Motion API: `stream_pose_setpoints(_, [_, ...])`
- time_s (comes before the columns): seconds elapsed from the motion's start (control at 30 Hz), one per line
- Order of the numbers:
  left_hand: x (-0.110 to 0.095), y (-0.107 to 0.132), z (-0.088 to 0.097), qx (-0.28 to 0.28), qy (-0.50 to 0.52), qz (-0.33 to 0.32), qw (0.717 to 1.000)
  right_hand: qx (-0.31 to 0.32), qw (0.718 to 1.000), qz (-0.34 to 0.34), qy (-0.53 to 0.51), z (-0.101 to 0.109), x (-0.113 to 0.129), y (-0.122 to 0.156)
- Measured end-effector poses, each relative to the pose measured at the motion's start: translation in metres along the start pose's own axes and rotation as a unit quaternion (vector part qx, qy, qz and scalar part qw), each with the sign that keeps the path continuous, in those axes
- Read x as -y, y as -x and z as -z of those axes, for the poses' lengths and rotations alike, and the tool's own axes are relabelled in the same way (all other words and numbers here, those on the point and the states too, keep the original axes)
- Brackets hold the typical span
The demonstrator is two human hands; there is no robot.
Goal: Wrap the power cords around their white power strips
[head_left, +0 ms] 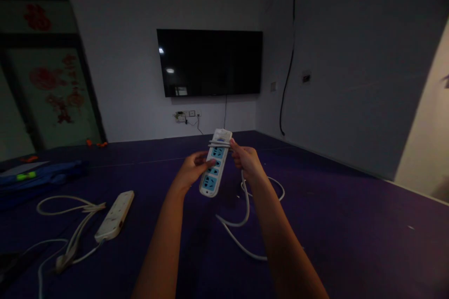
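Note:
A white power strip (221, 170) with blue socket panels is held up in front of me, tilted with its top leaning right. My left hand (192, 168) grips its left edge, the thumb lying across the sockets. Near the top end, a few turns of white cable (219, 144) go round the strip. My right hand (246, 158) pinches that cable at the strip's right edge. From there the rest of the cable hangs down and lies in loose loops (245, 217) on the purple floor, partly hidden by my right forearm.
On the floor at left lies a second white power strip (115, 217) with its bundled cable (82, 210). Blue cloth (52, 173) lies farther left. A television (210, 63) hangs on the far wall above sockets (187, 114); a black cable (288, 74) dangles along the right wall.

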State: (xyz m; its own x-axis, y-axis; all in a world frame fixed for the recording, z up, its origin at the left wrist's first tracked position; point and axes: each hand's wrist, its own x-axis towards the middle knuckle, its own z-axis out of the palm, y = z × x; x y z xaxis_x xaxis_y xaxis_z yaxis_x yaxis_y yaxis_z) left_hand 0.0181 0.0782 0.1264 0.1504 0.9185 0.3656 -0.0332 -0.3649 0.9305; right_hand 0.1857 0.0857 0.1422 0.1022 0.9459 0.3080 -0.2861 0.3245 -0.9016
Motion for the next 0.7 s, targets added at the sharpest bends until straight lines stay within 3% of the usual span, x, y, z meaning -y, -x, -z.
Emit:
stream_pose_setpoints(0.13, [0.005,0.0,0.002,0.058,0.08,0.061,0.993,0.022,1.0,-0.002,0.011,-0.002,0.003,0.003])
stream_pose_setpoints(0.4, [0.021,-0.002,0.004,0.114,0.167,0.076,0.976,0.037,0.999,0.018,0.001,-0.004,0.004,0.005])
stream_pose_setpoints(0.7, [0.035,-0.002,-0.003,0.28,0.271,0.101,0.915,0.049,0.998,0.027,-0.02,-0.002,0.006,0.006])
